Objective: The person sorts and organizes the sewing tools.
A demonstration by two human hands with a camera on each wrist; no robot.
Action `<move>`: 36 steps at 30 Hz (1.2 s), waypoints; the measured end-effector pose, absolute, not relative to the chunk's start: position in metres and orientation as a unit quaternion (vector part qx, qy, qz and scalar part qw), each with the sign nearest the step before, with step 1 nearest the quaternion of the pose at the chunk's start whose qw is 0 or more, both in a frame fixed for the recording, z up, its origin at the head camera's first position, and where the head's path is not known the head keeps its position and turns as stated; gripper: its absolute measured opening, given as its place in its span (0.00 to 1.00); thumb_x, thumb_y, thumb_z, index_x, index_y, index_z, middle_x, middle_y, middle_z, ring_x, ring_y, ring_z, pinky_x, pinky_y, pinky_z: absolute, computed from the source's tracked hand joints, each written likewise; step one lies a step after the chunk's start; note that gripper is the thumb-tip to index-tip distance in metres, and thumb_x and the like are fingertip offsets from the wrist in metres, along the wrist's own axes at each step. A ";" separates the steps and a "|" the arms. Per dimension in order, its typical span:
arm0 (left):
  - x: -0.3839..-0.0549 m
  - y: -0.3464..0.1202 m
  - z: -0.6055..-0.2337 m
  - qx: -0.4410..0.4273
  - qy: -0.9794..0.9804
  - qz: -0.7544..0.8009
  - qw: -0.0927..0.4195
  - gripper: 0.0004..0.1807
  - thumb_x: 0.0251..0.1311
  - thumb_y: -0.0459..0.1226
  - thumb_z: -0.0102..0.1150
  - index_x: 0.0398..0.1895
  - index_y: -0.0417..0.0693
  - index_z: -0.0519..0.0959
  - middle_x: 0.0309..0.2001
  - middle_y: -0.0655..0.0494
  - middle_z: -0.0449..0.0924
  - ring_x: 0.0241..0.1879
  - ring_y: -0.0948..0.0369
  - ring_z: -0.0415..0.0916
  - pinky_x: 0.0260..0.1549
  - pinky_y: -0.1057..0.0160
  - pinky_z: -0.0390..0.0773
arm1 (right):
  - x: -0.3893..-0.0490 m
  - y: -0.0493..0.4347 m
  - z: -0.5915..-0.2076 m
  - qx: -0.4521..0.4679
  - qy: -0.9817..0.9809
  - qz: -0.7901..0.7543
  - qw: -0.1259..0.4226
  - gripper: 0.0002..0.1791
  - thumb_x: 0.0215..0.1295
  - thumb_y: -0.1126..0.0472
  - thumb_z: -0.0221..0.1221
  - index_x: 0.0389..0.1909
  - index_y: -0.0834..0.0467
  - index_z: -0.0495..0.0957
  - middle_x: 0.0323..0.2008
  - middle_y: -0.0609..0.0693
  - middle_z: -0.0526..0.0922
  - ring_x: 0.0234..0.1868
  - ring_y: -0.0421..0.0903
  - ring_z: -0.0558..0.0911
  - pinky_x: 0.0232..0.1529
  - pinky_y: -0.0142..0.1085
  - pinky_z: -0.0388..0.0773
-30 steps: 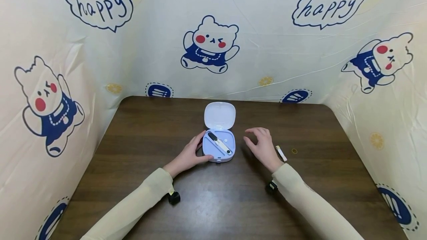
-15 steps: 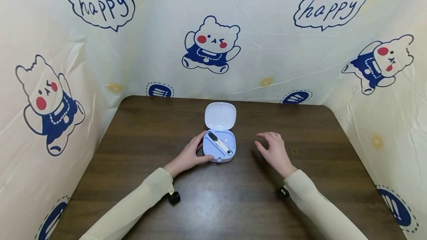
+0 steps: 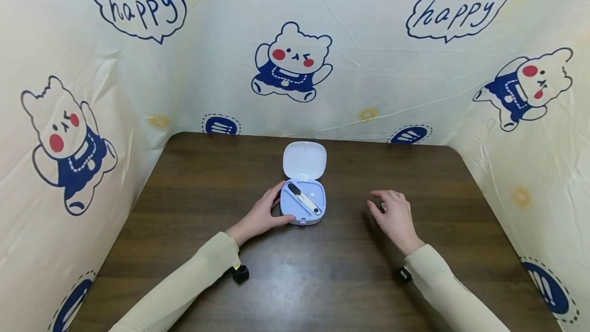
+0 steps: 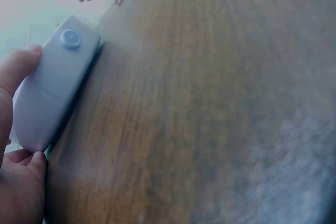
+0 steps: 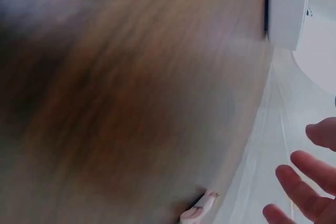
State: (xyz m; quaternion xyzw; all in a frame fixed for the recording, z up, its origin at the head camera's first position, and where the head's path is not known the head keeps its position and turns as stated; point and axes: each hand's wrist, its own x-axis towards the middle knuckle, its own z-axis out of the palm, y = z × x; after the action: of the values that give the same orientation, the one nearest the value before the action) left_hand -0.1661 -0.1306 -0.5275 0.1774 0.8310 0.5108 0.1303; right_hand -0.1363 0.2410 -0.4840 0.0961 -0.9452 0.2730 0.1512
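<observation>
A light blue case [image 3: 302,214] stands on the table with its lid [image 3: 304,160] raised at the back. Inside lies a slim white tool [image 3: 304,200] with a black end, kind unclear. My left hand [image 3: 259,218] grips the case from the left, thumb at the front corner; the left wrist view shows its thumb and fingers on both sides of the case [image 4: 55,90]. My right hand [image 3: 394,219] hovers to the right, fingers parted and holding nothing. Near them on the table lies a small whitish thing like nail clippers [image 5: 199,208], mostly covered by that hand in the head view.
The brown wooden table [image 3: 207,168] is enclosed at the back and sides by a printed cloth [image 3: 184,76]. A dark wrist camera [image 3: 240,274] sits under the left sleeve, another camera [image 3: 404,274] under the right.
My right hand has moved rightward and slightly toward me, over the clipper-like thing, and now hides the small yellow ring. The left hand and case have stayed put.
</observation>
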 end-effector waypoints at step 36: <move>-0.167 -0.130 -0.527 0.185 0.824 0.521 0.127 0.59 0.60 0.47 0.77 0.85 0.46 0.48 0.81 0.43 0.51 0.79 0.52 0.56 0.74 0.55 0.64 | -0.105 0.285 -0.501 0.013 -0.974 0.191 0.122 0.14 0.64 0.58 0.70 0.46 0.62 0.87 0.47 0.63 0.87 0.53 0.70 0.75 0.54 0.69 0.66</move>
State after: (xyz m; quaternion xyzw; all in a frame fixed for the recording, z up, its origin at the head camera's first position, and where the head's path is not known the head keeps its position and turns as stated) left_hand -0.1673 -0.1304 -0.5268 0.1854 0.8236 0.5208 0.1272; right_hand -0.1050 0.2853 -0.5005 0.0133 -0.9739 0.1914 0.1216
